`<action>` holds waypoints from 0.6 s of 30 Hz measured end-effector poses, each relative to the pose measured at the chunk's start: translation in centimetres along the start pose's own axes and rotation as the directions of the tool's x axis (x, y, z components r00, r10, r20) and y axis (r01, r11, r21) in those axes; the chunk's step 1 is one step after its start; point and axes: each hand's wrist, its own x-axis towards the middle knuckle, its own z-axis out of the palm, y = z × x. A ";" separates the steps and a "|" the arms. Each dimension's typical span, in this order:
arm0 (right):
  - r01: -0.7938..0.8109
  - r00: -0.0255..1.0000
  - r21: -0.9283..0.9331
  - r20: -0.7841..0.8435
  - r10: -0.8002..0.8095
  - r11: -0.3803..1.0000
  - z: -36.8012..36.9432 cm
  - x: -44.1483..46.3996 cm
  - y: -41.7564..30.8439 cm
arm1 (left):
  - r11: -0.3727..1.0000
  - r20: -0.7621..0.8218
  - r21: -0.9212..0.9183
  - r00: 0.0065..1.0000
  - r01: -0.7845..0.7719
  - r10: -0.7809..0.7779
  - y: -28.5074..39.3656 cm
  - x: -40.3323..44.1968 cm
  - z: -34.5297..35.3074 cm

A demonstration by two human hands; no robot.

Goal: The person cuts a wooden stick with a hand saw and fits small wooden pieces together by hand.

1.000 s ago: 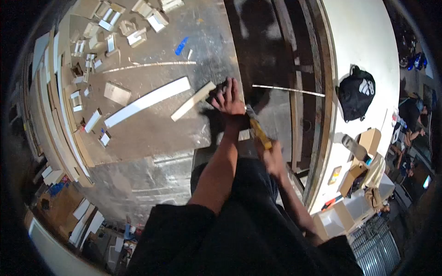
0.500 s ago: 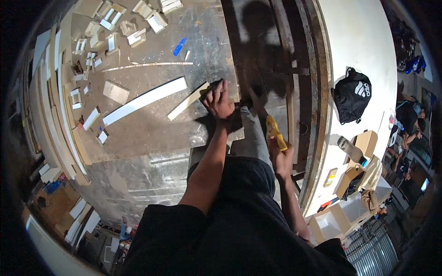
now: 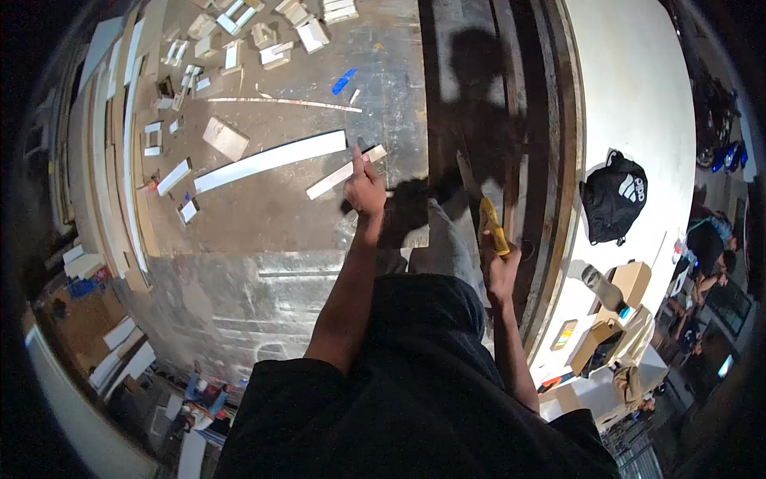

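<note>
Wood strip (image 3: 325,184) lies along eight to two o'clock, at eleven o'clock from the nearer left hand (image 3: 365,194), whose fingers reach over it with grip I cannot tell, while right hand (image 3: 501,270), farther toward four o'clock, is wrapped around yellow-handled saw (image 3: 489,217).

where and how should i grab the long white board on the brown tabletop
Probably at mid-length, from above, fingers spanning its width and pressing on both long edges. The long white board lies flat on the brown tabletop and is long and narrow, so a middle hold should balance it. Mind the wooden block close to one long edge.
</note>
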 end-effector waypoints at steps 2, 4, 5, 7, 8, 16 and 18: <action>-0.001 0.999 0.009 0.043 0.000 1.000 0.0 0.0 -0.8 | 0.998 -0.002 0.035 0.999 0.044 -0.044 0.0 0.4 -0.9; 0.030 0.999 -0.051 0.030 -0.029 0.998 -0.1 -0.2 -1.3 | 0.993 0.025 -0.056 0.995 0.099 -0.098 -1.1 0.5 -1.8; 0.039 0.999 -0.056 0.038 -0.037 0.998 0.0 -0.3 -1.7 | 0.979 0.062 -0.145 0.988 0.146 -0.139 -1.8 0.6 -2.4; 0.150 0.989 -0.071 0.017 -0.149 0.986 0.2 -0.8 -2.2 | 0.977 0.015 -0.189 0.995 0.099 -0.097 -2.9 0.3 -4.0; 0.156 0.988 -0.075 0.023 -0.155 0.985 0.1 -0.8 -2.0 | 0.981 0.028 -0.184 0.998 0.054 -0.050 -3.5 -0.2 -5.0; 0.568 0.819 -0.093 0.161 -0.550 0.818 0.2 -1.8 -1.7 | 0.994 0.433 0.078 0.896 0.073 -0.100 -1.9 -5.3 -7.6; 0.655 0.751 -0.155 0.236 -0.616 0.740 0.1 -1.3 -0.1 | 0.990 0.365 0.057 0.920 0.132 -0.144 0.0 -5.8 -8.2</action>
